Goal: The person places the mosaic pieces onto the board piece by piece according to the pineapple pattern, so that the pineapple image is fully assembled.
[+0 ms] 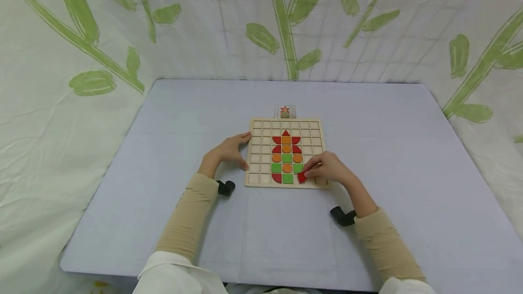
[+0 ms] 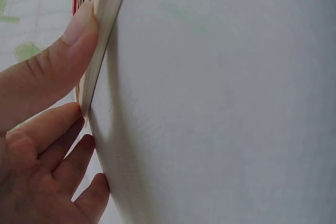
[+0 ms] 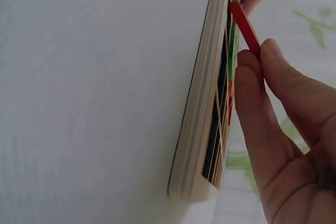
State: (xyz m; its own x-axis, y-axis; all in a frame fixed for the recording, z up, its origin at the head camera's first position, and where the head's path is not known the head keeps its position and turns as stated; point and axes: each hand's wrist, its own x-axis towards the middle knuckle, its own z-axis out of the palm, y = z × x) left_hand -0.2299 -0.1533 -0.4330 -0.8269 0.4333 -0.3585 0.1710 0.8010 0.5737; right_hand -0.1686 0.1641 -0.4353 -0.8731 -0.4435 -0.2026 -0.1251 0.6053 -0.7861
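Observation:
A wooden grid board (image 1: 259, 151) lies on the table, with red, orange and green tiles forming a figure down its middle columns. My left hand (image 1: 226, 151) is at the board's left side, thumb and fingers spread apart. In the left wrist view the thumb (image 2: 81, 30) touches the board's edge. Between thumb and fingers, my right hand (image 1: 330, 167) pinches a red tile (image 3: 245, 27). It is held tilted over the bottom row, right of a green square (image 1: 288, 178), with its lower end close to the board.
A small pattern card (image 1: 285, 111) with a similar coloured figure lies just beyond the board's far edge. A white cloth covers the table (image 1: 196, 112). Black wrist devices (image 1: 226, 188) sit at both wrists. Behind hangs a curtain (image 1: 229, 12) printed with flowers.

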